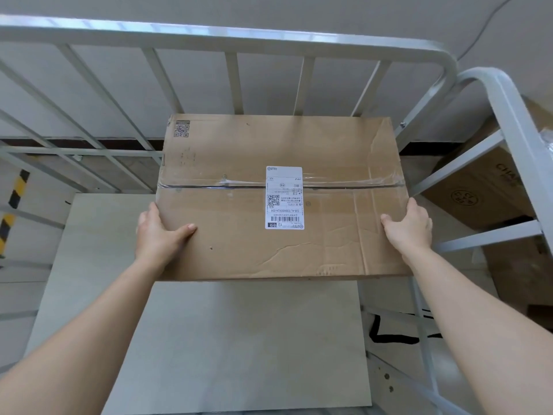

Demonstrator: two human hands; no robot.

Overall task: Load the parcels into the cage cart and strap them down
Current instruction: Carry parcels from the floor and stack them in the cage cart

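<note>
Arms: two bare forearms reach forward.
Left hand point(158, 232): clasps the box's left edge, thumb on top.
Right hand point(411, 224): clasps the right edge.
Box point(239, 211): between both hands, label point(284, 197) up, inside the cart point(227, 34) rails, above its floor point(239, 339).

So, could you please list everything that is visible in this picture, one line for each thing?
cardboard parcel: one, brown, centre, held inside the cage cart
shipping label: one, white, on the parcel's top
cage cart: one, pale grey bars, around the parcel
cart floor panel: one, light grey, under the parcel
printed boxes: at least one, brown, outside the cart at right
hazard stripes: yellow and black, far left
left hand: one, on the parcel's left edge
right hand: one, on the parcel's right edge
</note>
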